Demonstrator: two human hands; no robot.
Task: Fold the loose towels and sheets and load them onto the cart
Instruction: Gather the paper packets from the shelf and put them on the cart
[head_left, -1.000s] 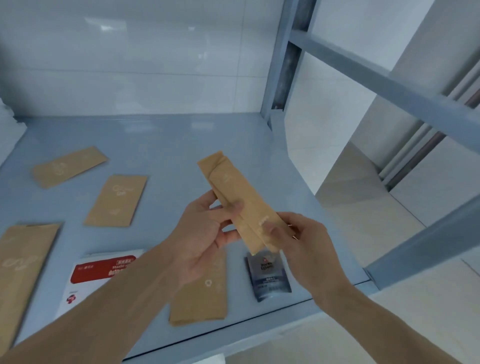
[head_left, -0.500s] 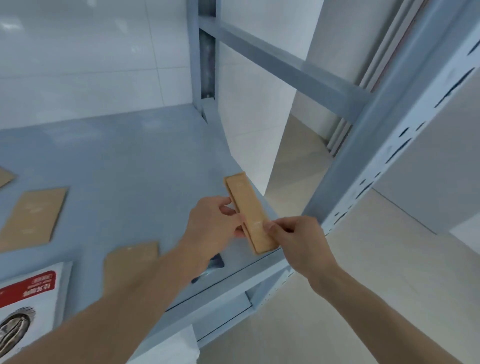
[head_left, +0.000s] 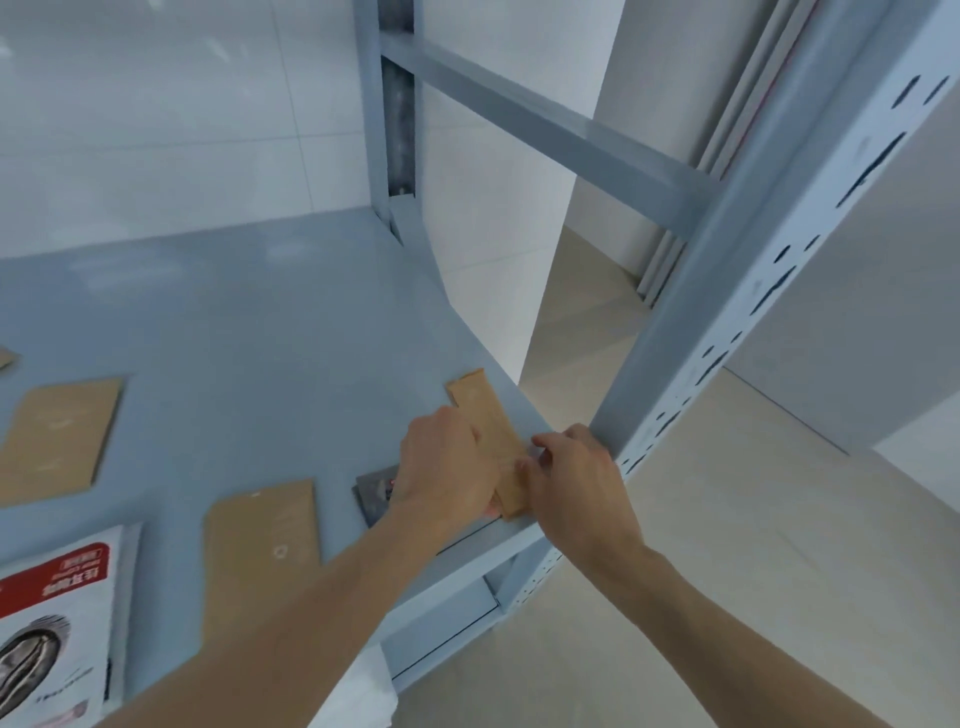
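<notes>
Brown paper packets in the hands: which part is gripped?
Both hands hold the brown paper packets at the near end: left hand on the left edge, right hand pinching the right edge.

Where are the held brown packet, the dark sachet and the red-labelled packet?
brown packet (head_left: 480, 410): head view, upper flat face.
dark sachet (head_left: 373, 496): head view, exposed left part.
red-labelled packet (head_left: 62, 577): head view, red label.

A grey-blue metal shelf (head_left: 249, 322) carries several flat items. Two brown paper sleeves (head_left: 57, 436) (head_left: 262, 535) lie flat toward its left and front, a dark sachet (head_left: 371, 493) sits near the front edge, and a white packet with a red label (head_left: 57, 618) lies at the front left corner
</notes>
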